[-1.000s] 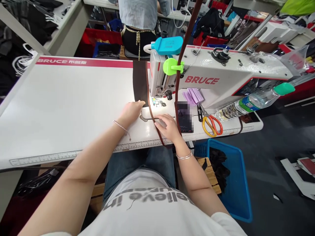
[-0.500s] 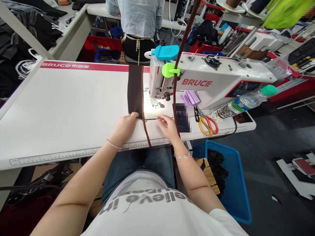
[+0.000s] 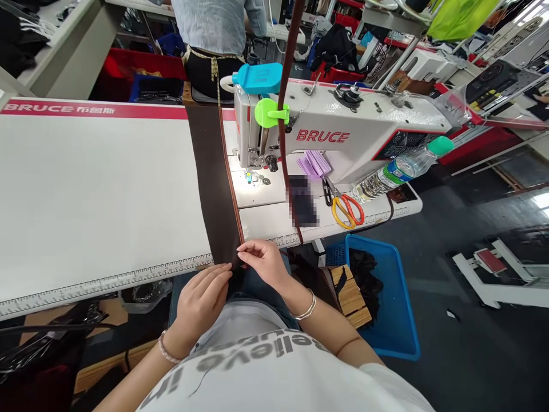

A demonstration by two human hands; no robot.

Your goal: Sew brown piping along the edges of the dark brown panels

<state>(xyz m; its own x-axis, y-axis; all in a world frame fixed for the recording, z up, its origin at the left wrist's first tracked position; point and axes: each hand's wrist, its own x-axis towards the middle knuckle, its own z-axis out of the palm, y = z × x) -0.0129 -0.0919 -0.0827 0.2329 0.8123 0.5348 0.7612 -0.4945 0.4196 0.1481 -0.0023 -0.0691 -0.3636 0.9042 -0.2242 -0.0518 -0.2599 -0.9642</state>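
A long dark brown strip of material (image 3: 212, 183) with a reddish-brown trim along its right edge lies across the sewing table, its near end at the front edge. My left hand (image 3: 203, 297) grips that near end, thumb hidden beneath the fingers. Just right of it, my right hand (image 3: 266, 266) pinches the trimmed corner between thumb and fingertips. Beyond the hands stands a white sewing machine (image 3: 321, 123), its needle area lit and to the right of the strip. A narrow brown band (image 3: 283, 137) hangs down in front of the machine.
On the machine table (image 3: 94, 189) are orange-and-yellow scissors (image 3: 347, 210), a blurred dark phone-like object (image 3: 302, 200), purple papers (image 3: 315, 165) and a plastic bottle (image 3: 398, 171). A blue basket (image 3: 405, 297) with dark cloth stands on the floor at right. Another person (image 3: 210, 28) is beyond the table.
The strip has come toward me, its near end now at the table's front edge. Both hands moved nearer my body, and my right hand now pinches the trimmed corner. The view has shifted right.
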